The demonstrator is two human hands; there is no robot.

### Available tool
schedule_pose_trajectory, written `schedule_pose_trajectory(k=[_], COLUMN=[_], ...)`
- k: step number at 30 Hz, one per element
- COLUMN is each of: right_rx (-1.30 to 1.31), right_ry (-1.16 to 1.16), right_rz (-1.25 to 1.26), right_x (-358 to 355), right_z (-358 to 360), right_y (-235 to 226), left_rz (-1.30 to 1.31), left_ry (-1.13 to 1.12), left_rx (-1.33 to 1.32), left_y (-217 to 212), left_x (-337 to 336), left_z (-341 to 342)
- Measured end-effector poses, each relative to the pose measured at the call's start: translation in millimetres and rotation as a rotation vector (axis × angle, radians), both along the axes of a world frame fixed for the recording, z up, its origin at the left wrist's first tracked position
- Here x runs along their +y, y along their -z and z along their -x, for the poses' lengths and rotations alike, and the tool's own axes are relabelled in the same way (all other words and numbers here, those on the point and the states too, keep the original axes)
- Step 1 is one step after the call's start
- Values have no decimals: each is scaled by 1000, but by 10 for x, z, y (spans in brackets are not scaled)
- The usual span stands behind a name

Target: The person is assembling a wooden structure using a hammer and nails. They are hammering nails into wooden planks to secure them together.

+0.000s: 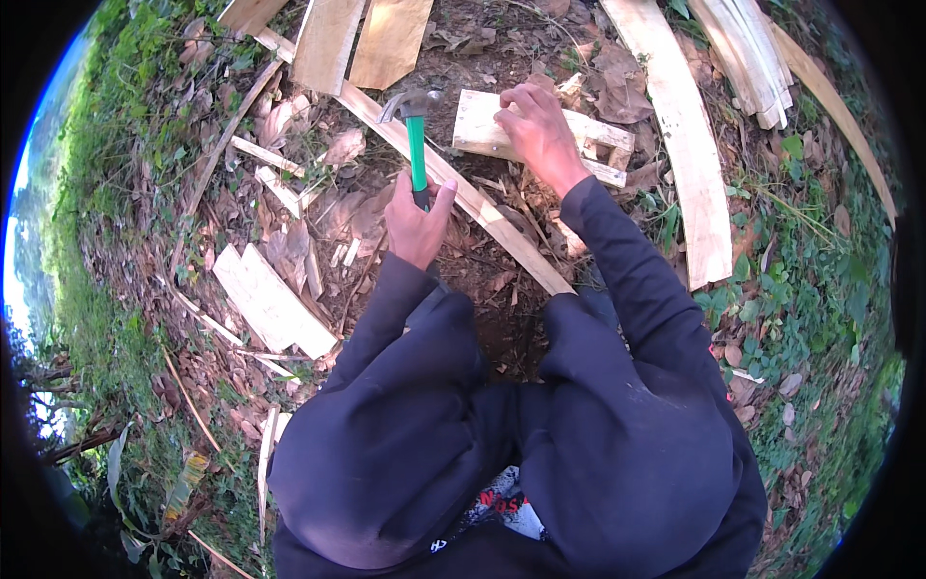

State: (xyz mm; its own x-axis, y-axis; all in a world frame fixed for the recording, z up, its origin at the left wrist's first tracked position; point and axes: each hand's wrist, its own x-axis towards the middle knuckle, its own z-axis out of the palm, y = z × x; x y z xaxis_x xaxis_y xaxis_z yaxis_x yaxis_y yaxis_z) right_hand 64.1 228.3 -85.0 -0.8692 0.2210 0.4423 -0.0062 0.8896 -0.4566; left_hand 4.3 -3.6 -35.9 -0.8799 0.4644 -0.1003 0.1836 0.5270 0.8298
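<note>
My left hand is closed round the grip of a claw hammer with a green shaft, held upright with its metal head uppermost. To the right is a small nailed assembly of pale boards, with a gap showing at its right end. My right hand is over this assembly, fingers curled and pinched together. What the fingertips hold, if anything, is hidden. A long narrow wooden strip runs diagonally below the assembly, from the far left down towards my knees; the hammer head is above its upper part.
Long boards lie at the right, with a stack of planks beyond them. Two wide boards are at the far side. Short board pieces lie at the left among dry leaves, wood scraps and green plants.
</note>
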Motion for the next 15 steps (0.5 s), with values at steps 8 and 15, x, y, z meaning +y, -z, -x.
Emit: schedule_pose_trajectory(k=[8, 15], right_rx=[-102, -152], right_ry=[-224, -340], right_rz=[93, 205], right_x=[3, -74], right_z=[-25, -113], right_y=[-356, -626], left_rz=[-219, -408], left_ry=[75, 156], left_rx=[-167, -282], left_y=[-95, 10], left_x=[276, 326], left_z=[216, 184])
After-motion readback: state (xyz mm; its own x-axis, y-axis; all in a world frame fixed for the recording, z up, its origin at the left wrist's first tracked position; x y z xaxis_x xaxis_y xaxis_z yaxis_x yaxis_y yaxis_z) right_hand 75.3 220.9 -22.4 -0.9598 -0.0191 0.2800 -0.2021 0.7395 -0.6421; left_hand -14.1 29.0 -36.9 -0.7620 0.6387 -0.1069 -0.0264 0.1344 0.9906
